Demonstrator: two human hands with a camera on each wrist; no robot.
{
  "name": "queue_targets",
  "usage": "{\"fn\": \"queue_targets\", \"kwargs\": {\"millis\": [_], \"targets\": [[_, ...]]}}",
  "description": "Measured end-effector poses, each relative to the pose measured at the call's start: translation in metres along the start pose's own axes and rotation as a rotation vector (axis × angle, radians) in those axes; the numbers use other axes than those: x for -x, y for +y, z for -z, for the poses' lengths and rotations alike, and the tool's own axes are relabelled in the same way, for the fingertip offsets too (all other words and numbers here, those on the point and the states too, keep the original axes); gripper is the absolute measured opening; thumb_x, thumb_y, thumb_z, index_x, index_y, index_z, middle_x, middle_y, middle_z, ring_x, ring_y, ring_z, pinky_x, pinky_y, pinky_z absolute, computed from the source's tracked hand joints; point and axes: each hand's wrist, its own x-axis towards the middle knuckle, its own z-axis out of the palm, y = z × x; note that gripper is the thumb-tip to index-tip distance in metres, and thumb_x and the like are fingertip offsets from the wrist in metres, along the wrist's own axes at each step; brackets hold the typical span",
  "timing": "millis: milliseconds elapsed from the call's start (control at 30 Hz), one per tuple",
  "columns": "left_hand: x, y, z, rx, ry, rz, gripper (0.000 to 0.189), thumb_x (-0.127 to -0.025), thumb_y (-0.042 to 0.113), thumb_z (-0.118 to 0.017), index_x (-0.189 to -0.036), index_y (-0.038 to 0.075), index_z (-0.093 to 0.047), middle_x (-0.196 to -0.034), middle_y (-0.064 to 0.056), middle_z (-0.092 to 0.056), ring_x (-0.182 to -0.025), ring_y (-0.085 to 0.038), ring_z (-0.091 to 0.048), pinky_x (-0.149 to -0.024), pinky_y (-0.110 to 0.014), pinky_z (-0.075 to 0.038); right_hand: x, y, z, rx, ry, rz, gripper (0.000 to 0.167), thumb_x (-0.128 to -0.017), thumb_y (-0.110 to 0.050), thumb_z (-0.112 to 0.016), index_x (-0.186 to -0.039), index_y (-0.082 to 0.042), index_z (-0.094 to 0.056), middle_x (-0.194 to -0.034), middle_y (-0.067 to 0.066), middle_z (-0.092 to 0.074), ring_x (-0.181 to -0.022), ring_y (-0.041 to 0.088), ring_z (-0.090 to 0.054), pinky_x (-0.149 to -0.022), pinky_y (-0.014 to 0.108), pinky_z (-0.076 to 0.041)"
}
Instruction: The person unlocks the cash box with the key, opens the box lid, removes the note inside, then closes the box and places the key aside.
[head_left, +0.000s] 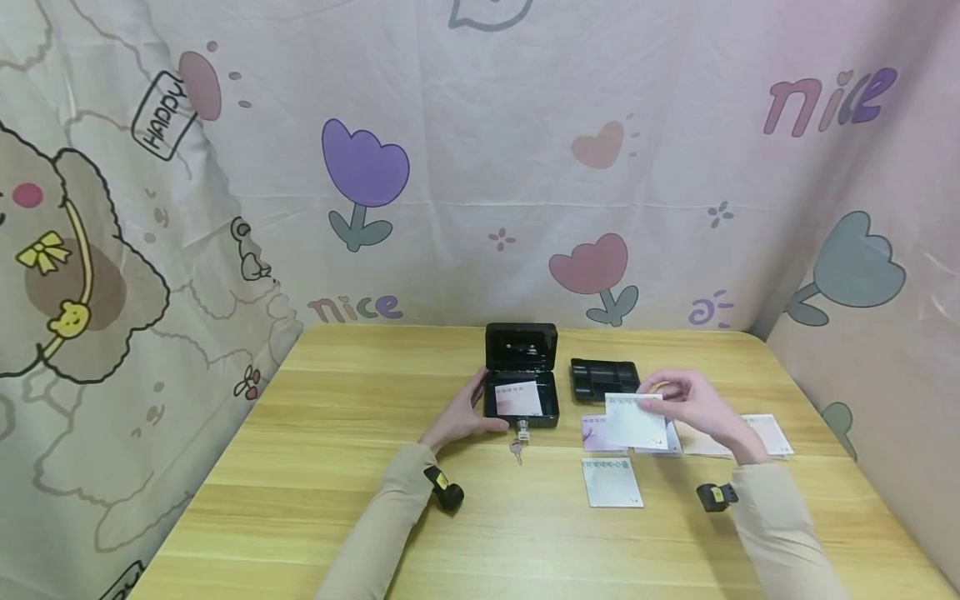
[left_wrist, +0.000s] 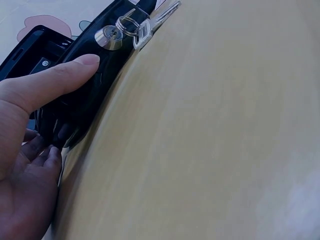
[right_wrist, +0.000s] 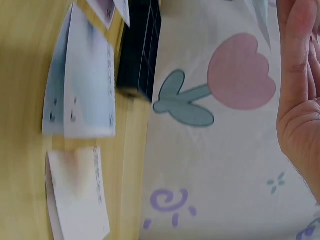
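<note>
A black cash box (head_left: 557, 408) stands with its lid (head_left: 521, 348) raised and a pale pink card (head_left: 517, 400) lying inside. My left hand (head_left: 461, 415) grips the box's left side, thumb along the front beside the lock (left_wrist: 109, 37) and fingers round the side wall. Keys (head_left: 516, 450) on a ring hang from that lock. Between thumb and fingers, my right hand (head_left: 692, 406) pinches a white card (head_left: 630, 419), held over a row of cards. A lilac card (head_left: 595, 433) and a bluish card (left_wrist: 159, 4)-free stretch aside, the row shows bluish cards (right_wrist: 90, 95) too.
Right of the box sits a black compartment tray (head_left: 603, 377). One pale card (head_left: 613, 483) lies nearer the front, and whitish cards (head_left: 768, 433) lie under and beyond my right wrist. A printed cloth (head_left: 480, 208) hangs behind the wooden table (head_left: 360, 367).
</note>
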Motion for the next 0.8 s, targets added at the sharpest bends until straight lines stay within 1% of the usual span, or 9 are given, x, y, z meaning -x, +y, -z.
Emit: {"fn": "queue_targets", "kwargs": {"millis": [100,167,233,367,467,600,800], "targets": [[-0.001,-0.001,0.0,-0.004,-0.004,0.004,0.12,-0.074,0.021,-0.09,-0.162,0.003,-0.009,-0.17,-0.018,-0.01,-0.155,-0.038,-0.02,-0.129,-0.047,-0.021,0.006,0.004,0.007,-0.023,-0.026,-0.018,0.022,-0.091,-0.013,-0.073,-0.106,0.002,-0.067,-0.065,-0.009,-0.066,-0.056,0.011,-0.063,-0.054,0.032,-0.057],[-0.001,-0.001,0.0,-0.006,-0.006,0.007,0.121,-0.074,0.021,-0.09,-0.162,0.004,-0.009,-0.17,-0.018,-0.01,-0.155,-0.038,-0.021,-0.129,-0.047,-0.021,0.01,0.008,0.011,-0.033,-0.05,-0.035,0.021,-0.092,-0.012,-0.072,-0.106,0.002,-0.066,-0.06,-0.009,-0.062,-0.049,0.013,-0.06,-0.053,0.035,-0.055],[0.0,-0.001,0.0,-0.011,-0.007,0.008,0.121,-0.074,0.022,-0.09,-0.162,0.004,-0.009,-0.17,-0.018,-0.01,-0.155,-0.038,-0.021,-0.129,-0.048,-0.021,0.013,0.012,0.015,-0.038,-0.073,-0.057,0.021,-0.092,-0.013,-0.072,-0.105,0.001,-0.066,-0.058,-0.01,-0.059,-0.046,0.014,-0.058,-0.052,0.035,-0.054],[0.0,0.001,0.0,-0.009,-0.007,0.009,0.122,-0.073,0.022,-0.09,-0.162,0.004,-0.009,-0.17,-0.018,-0.01,-0.155,-0.039,-0.021,-0.129,-0.048,-0.021,0.019,0.019,0.023,-0.035,-0.131,-0.087,0.023,-0.093,-0.014,-0.07,-0.106,0.003,-0.064,-0.056,-0.011,-0.053,-0.046,0.007,-0.052,-0.047,0.032,-0.052],[0.001,0.002,0.0,-0.007,-0.008,0.005,0.121,-0.074,0.021,-0.09,-0.162,0.003,-0.009,-0.17,-0.019,-0.009,-0.155,-0.039,-0.021,-0.129,-0.049,-0.021,0.022,0.024,0.027,-0.019,-0.171,-0.098,0.026,-0.094,-0.014,-0.069,-0.108,0.006,-0.063,-0.056,-0.012,-0.053,-0.047,0.004,-0.049,-0.043,0.029,-0.048],[0.001,0.003,0.0,-0.001,-0.003,0.007,0.12,-0.074,0.019,-0.09,-0.161,0.003,-0.009,-0.17,-0.019,-0.01,-0.155,-0.039,-0.02,-0.129,-0.048,-0.02,0.025,0.031,0.03,-0.011,-0.21,-0.122,0.026,-0.094,-0.014,-0.069,-0.11,0.006,-0.062,-0.057,-0.012,-0.055,-0.048,0.002,-0.047,-0.041,0.028,-0.045],[0.002,0.004,0.0,-0.004,-0.002,0.013,0.12,-0.074,0.019,-0.09,-0.161,0.003,-0.009,-0.17,-0.019,-0.01,-0.156,-0.038,-0.02,-0.129,-0.047,-0.02,0.031,0.039,0.032,-0.01,-0.239,-0.167,0.026,-0.094,-0.014,-0.069,-0.109,0.006,-0.061,-0.059,-0.012,-0.057,-0.05,0.001,-0.046,-0.043,0.024,-0.043]]}}
